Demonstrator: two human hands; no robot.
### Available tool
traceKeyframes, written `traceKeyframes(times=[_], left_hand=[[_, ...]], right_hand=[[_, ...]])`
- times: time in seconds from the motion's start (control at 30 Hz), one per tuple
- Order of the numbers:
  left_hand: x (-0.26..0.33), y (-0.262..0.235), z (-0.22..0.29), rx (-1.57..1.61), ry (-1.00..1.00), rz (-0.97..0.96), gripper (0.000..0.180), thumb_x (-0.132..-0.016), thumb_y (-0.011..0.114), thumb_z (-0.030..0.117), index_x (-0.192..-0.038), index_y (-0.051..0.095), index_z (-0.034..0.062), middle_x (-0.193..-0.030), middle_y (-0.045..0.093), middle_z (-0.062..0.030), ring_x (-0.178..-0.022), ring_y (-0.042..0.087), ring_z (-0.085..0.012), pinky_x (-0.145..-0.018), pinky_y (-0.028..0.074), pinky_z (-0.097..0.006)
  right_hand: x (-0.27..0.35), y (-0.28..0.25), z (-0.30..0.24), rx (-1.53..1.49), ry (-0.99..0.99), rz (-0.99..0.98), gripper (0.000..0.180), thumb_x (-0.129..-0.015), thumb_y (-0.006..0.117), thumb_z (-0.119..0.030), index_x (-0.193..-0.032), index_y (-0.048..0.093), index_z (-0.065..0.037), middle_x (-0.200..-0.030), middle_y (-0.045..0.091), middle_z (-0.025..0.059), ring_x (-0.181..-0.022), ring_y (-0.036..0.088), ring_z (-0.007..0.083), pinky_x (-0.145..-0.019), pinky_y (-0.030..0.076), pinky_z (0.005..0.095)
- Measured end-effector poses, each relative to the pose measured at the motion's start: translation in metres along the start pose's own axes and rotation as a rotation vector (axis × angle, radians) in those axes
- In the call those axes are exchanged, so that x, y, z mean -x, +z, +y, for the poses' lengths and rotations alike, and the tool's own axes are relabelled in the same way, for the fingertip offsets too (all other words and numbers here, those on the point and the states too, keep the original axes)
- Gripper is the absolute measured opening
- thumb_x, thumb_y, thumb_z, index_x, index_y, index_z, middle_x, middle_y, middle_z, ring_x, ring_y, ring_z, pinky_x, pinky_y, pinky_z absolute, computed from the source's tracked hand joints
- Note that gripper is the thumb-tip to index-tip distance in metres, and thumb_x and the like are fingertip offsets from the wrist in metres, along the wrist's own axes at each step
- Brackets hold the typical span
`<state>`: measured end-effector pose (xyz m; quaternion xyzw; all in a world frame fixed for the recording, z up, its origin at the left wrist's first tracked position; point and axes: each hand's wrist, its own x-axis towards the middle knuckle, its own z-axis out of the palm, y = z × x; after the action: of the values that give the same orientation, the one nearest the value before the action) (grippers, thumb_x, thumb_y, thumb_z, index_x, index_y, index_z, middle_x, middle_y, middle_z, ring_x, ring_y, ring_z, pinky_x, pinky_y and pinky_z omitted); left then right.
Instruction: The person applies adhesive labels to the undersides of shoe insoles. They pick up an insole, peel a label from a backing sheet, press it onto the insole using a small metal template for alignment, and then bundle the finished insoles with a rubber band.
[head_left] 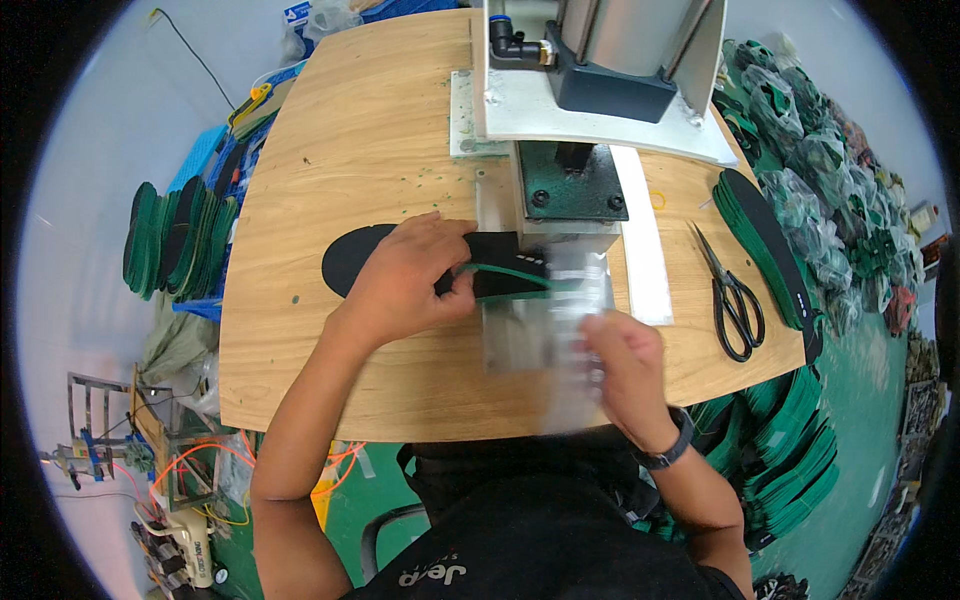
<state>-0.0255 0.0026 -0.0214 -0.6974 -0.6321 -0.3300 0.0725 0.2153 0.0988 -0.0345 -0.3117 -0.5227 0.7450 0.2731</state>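
A black insole with white marks near its right end lies across the table under my left hand. The fingers of that hand are bent, with thumb and fingertips pinching the insole's edge. A thin green edge curves away to the right of the thumb. The insole's right end reaches the block of a press. My right hand, blurred by motion, is closed on a clear plastic strip. The strip is smeared, so its exact shape is hard to make out.
Black-handled scissors lie at the right beside a stack of insoles. A white strip runs beside the press. More insoles are piled at the left and below the table's right edge. Plastic bags heap on the floor.
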Motion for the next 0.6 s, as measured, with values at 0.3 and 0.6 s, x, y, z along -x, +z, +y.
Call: traceKeyframes(times=[0.3,0.6], left_hand=[[0.000,-0.006,0.000,0.193,-0.245,0.063,0.037,-0.066,0.052,0.005,-0.100,0.065,-0.0036,-0.080,0.063,-0.0228,-0.079,0.060,-0.0379,-0.080,0.050,-0.038],[0.002,-0.006,0.000,0.275,-0.288,0.023,0.036,-0.069,0.051,0.006,-0.100,0.066,-0.0034,-0.090,0.064,-0.0236,-0.083,0.060,-0.0383,-0.078,0.049,-0.038]], right_hand=[[-0.020,0.007,-0.009,-0.239,0.197,0.088,0.015,-0.089,0.060,-0.011,-0.080,0.062,0.000,-0.072,0.062,0.0051,-0.058,0.056,0.0090,-0.053,0.048,0.0207],[-0.027,0.014,-0.009,-0.171,0.258,-0.025,0.019,-0.089,0.062,-0.015,-0.074,0.061,-0.004,-0.072,0.061,0.0032,-0.058,0.055,0.0080,-0.051,0.047,0.0223]])
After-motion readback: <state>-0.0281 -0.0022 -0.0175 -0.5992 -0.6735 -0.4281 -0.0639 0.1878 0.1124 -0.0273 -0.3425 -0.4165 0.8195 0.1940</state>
